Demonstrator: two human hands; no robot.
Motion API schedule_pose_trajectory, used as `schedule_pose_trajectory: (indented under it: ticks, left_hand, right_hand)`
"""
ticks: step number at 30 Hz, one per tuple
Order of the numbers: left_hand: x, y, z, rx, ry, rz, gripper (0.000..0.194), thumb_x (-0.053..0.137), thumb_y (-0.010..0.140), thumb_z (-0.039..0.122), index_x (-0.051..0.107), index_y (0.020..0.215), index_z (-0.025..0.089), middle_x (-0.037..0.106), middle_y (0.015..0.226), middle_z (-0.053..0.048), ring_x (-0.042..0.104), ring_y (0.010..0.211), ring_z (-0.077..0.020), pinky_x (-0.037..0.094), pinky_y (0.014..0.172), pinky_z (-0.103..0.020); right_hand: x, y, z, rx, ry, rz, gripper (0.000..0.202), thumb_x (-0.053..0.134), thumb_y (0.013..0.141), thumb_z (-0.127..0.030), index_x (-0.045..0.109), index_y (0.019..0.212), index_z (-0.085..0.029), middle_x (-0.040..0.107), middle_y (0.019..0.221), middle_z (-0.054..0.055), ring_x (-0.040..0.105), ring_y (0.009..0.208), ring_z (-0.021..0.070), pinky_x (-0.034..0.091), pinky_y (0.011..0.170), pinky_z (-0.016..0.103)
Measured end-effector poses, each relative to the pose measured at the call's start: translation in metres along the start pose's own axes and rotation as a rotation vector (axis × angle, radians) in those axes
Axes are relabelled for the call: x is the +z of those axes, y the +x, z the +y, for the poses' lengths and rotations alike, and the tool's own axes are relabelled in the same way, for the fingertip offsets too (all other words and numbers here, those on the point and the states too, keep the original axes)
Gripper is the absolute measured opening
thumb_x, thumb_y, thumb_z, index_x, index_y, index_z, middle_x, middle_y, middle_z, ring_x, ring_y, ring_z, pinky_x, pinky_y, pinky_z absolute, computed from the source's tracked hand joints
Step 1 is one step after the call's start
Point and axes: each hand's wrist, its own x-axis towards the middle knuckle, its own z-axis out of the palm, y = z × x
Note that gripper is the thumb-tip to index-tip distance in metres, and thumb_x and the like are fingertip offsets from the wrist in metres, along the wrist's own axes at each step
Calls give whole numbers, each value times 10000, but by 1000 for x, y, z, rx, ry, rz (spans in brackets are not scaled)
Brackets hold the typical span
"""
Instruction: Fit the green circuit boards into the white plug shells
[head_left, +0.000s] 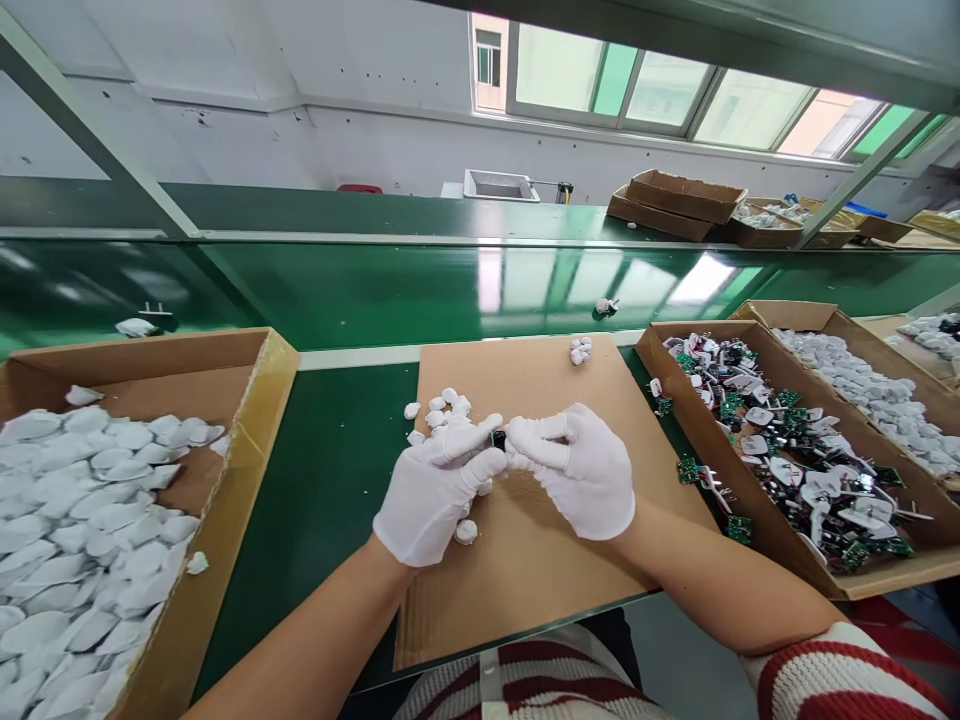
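Both hands wear white gloves and meet over a cardboard sheet [570, 590]. Between the fingertips of my left hand [442, 490] is a small dark part [498, 439], pinched by thumb and fingers. My right hand [577, 470] has its fingers pressed together against the right side of that part; whatever they grip is hidden. Small white rounded pieces [450, 397] lie beside and partly under my left hand, with one [466, 531] just below it. A little cluster of white pieces [580, 350] sits near the sheet's far edge.
On the left stands a box [247, 450] of white pieces. At the right, a box [757, 545] holds circuit boards with wires and white parts; some boards [739, 529] lie outside it. Another box [795, 315] of white pieces is beyond. A metal frame bar [337, 238] crosses behind.
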Motion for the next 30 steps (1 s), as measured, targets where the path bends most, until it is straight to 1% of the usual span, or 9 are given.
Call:
schedule_pose_trajectory:
  ticks: [4, 7, 11, 15, 18, 21, 23, 27, 30]
  left_hand:
    - [-5, 2, 6, 20, -73, -17, 754, 864, 647, 569, 681, 1321, 283, 692, 904, -43, 531, 484, -94, 450, 353, -230]
    - [-7, 5, 8, -10, -59, -108, 752, 863, 628, 610, 707, 1276, 262, 702, 876, -56, 607, 559, -140, 457, 367, -219]
    - [-6, 6, 5, 1, -28, -220, 696, 841, 616, 668, 775, 1122, 194, 704, 804, -90, 681, 708, -207, 411, 359, -164]
    - [-2, 4, 3, 15, 5, -214, 685, 836, 634, 654, 777, 1127, 182, 729, 870, -102, 690, 722, -218, 407, 362, -179]
    - [2, 2, 2, 64, -38, -134, 657, 879, 605, 602, 788, 1095, 174, 739, 1006, -100, 690, 757, -184, 535, 517, -220]
    - [5, 1, 3, 66, -97, -85, 641, 919, 554, 565, 789, 1033, 159, 732, 962, -75, 682, 748, -161, 588, 641, -255]
    - [4, 1, 5, 22, -123, -104, 580, 916, 577, 548, 775, 984, 159, 700, 812, -39, 639, 647, -130, 541, 538, -214]
    - [-5, 4, 10, -65, -204, -209, 466, 864, 672, 549, 729, 928, 185, 642, 714, -5, 581, 561, -102, 372, 375, -141]
    - [-12, 8, 10, -136, -234, -279, 458, 858, 682, 550, 718, 937, 197, 676, 792, -25, 630, 615, -129, 411, 373, -152]
  right_hand:
    - [4, -3, -2, -230, -63, 109, 297, 572, 960, -426, 783, 1046, -236, 743, 929, 59, 630, 800, 158, 514, 743, 281]
    - [1, -1, 6, -126, 25, 201, 316, 670, 899, -421, 779, 1146, -258, 746, 917, 43, 655, 795, 171, 553, 780, 306]
    - [-4, 0, 15, 24, 179, 197, 279, 795, 788, -417, 825, 1027, -276, 717, 843, 20, 649, 730, 152, 557, 705, 284]
    - [5, -6, 19, -54, 223, 245, 212, 791, 802, -446, 844, 933, -289, 681, 802, 20, 656, 735, 163, 536, 658, 291]
    - [13, -9, 17, -123, 146, 356, 254, 744, 843, -486, 849, 903, -263, 632, 712, 22, 602, 669, 151, 478, 592, 284]
    - [16, -7, 10, -42, 144, 212, 413, 617, 932, -512, 817, 755, -197, 598, 613, 21, 554, 606, 140, 430, 540, 267]
    - [15, -5, 6, -9, 160, 96, 463, 548, 976, -497, 790, 737, -183, 599, 600, 15, 552, 600, 138, 429, 535, 258]
    - [11, -4, 11, -232, 77, 140, 312, 631, 934, -430, 779, 1133, -241, 689, 840, 28, 613, 718, 152, 531, 693, 284]
    - [4, -3, 21, -244, 54, 213, 414, 682, 913, -388, 678, 1322, -331, 695, 895, 6, 559, 637, 113, 555, 728, 292]
